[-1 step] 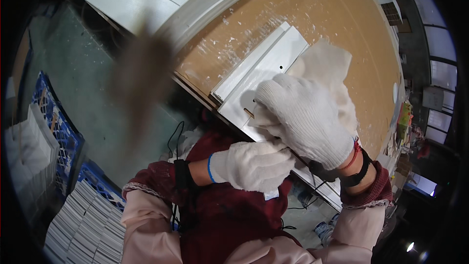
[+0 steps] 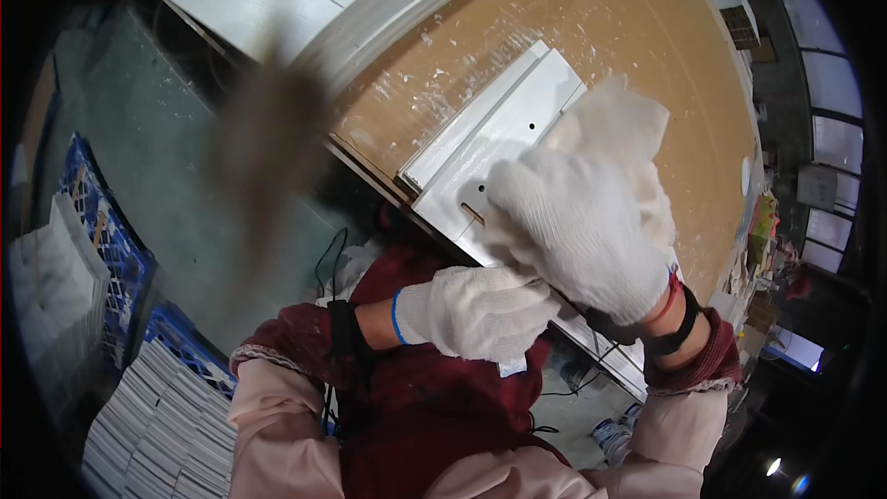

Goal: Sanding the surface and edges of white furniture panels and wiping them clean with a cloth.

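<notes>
Head: right grip (image 2: 580, 236) clasps cloth (image 2: 623, 122)

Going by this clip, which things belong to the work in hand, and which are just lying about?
In the work:
- right hand, gloved, at the pale cloth
- left hand, gloved, by the table's near edge
- white panels
- table

Apparently lying about:
- blue crates
- stacked white boards, lower left

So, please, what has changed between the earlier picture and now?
The right hand and its cloth shifted slightly right, uncovering a hole in the white board more fully. Nothing was visibly grasped or released. The left hand and the board stayed almost unchanged.
</notes>
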Available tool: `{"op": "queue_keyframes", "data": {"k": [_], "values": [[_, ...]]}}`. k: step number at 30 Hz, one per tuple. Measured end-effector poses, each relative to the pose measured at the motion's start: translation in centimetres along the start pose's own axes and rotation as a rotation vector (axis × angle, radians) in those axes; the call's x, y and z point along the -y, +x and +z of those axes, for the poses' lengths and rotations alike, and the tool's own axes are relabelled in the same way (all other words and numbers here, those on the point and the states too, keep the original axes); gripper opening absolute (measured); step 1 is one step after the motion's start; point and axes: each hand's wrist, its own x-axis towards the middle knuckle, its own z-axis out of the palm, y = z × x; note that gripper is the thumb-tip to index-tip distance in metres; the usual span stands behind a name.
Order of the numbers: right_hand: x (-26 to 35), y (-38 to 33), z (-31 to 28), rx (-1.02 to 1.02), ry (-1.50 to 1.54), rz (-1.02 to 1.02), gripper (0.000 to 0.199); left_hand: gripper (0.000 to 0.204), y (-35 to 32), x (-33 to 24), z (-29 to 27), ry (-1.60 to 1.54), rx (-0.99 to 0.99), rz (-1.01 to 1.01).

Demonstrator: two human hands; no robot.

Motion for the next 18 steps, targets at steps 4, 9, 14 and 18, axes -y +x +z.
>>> {"op": "queue_keyframes", "data": {"k": [4,9,14,18], "values": [[-1.4,-2.9,-0.1,0.078,0.206,-0.056,0.026,0.022,-0.2,0.5,0.1,-0.048,0.010,0.001],[0.1,-1.0,0.1,-0.053,0.076,-0.104,0.026,0.030,0.7,0.3,-0.6,0.003,-0.011,0.061],[0.8,0.6,-0.6,-0.065,0.255,-0.047,0.009,0.024,0.8,0.3,-0.4,0.083,-0.010,-0.018],[1.7,1.7,-1.0,-0.039,0.151,-0.049,0.031,0.019,1.1,-0.7,-1.1,0.087,0.074,-0.128]]}}
